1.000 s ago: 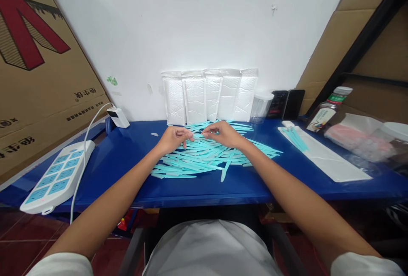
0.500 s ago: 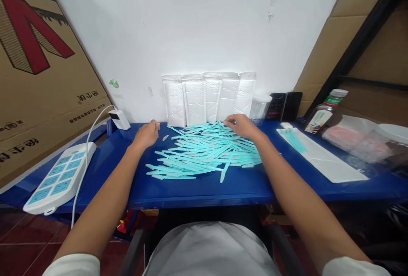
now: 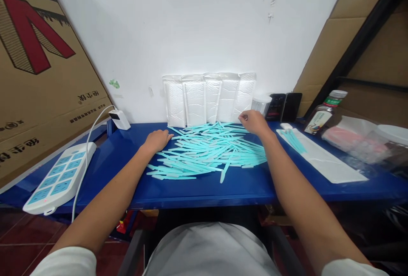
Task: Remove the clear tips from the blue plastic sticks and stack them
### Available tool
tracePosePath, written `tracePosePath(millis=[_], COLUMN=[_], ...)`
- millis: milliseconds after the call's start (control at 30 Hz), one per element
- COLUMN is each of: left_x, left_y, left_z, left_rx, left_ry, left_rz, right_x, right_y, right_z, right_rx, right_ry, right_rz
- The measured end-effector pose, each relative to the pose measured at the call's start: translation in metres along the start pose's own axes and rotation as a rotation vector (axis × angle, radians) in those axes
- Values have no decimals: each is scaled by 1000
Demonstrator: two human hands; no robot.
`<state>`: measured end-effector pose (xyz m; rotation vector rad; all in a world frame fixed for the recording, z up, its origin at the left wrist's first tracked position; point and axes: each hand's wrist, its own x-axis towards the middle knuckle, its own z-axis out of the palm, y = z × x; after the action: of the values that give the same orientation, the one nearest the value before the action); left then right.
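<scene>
A loose heap of turquoise eyebrow razors (image 3: 204, 152) with pale covers lies on the blue table. My left hand (image 3: 158, 140) rests low at the heap's left edge, fingers stretched toward the razors. It lies over the spot where a small clear piece was; no held thing shows. My right hand (image 3: 255, 122) is above the heap's back right corner, in front of a clear jar (image 3: 261, 102). Its fingers are curled together, and anything between them is too small or hidden to make out.
White padded bubble mailers (image 3: 194, 101) lean on the wall behind the heap. To the right lie another white mailer (image 3: 328, 161) with several razors on it, two dark phones (image 3: 283, 106) and a bottle (image 3: 325, 110). A power strip (image 3: 60, 178) with a white cable is at left.
My left hand has moved right and down to the heap's edge, covering the small clear piece. My right hand has shifted right and slightly up, away from the heap's back middle.
</scene>
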<state>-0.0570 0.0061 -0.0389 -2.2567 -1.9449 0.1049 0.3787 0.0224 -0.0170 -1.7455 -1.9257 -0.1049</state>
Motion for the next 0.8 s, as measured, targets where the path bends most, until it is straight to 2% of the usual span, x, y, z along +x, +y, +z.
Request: tracePosePath(millis=[233, 400, 467, 567, 633, 700, 800], left_x=[-5, 0, 4, 12, 15, 15, 13], left_y=[5, 3, -3, -21, -34, -45, -50], left_z=[-4, 2, 4, 5, 3, 2, 2], left_rx=[15, 27, -56, -296, -389, -372, -264], left_ry=[-16, -5, 19, 99, 184, 238, 172], left_rz=[-28, -6, 5, 14, -56, -147, -231], right_x=[1, 0, 0, 0, 0, 0, 0], right_y=[7, 10, 12, 13, 14, 14, 14], right_z=[1, -2, -3, -2, -1, -1, -2], right_rx=[18, 12, -7, -32, -38, -37, -38], right_ry=[10, 31, 38, 44, 42, 41, 40], right_rz=[29, 63, 89, 94, 86, 89, 101])
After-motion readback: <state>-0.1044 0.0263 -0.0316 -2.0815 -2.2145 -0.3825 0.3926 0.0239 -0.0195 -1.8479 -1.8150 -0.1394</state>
